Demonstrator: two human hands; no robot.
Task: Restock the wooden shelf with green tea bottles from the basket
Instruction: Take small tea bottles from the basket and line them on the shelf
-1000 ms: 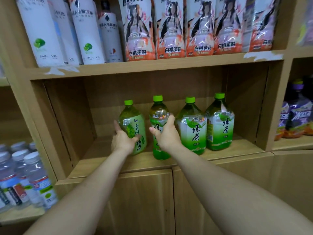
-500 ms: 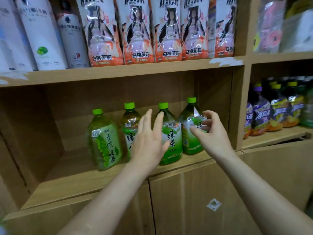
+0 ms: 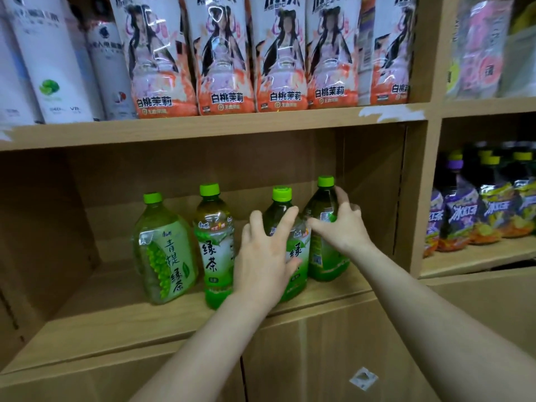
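As the left hand [image 3: 264,262] splays wide on a green plastic tea bottle [image 3: 300,253], the right hand [image 3: 345,230], gripping its three-o'clock neighbour [image 3: 324,256], may topple both

Left arm [image 3: 203,343]: bare, enters at the bottom centre of the frame and rises up and to the right, nearly straight.
Left hand [image 3: 265,256]: centre of the frame, back toward the camera, wrist straight.
Left fingers [image 3: 285,221]: straight and spread, pointing up, fanned over the front of the third bottle [image 3: 278,210]; contact cannot be told.
Right arm [image 3: 420,309]: bare, enters from the lower right corner and slants up and to the left.
Right hand [image 3: 343,227]: just right of the left hand and slightly higher.
Right fingers [image 3: 342,197]: curled round the shoulder of the end bottle [image 3: 322,262], thumb stretched left across its front.
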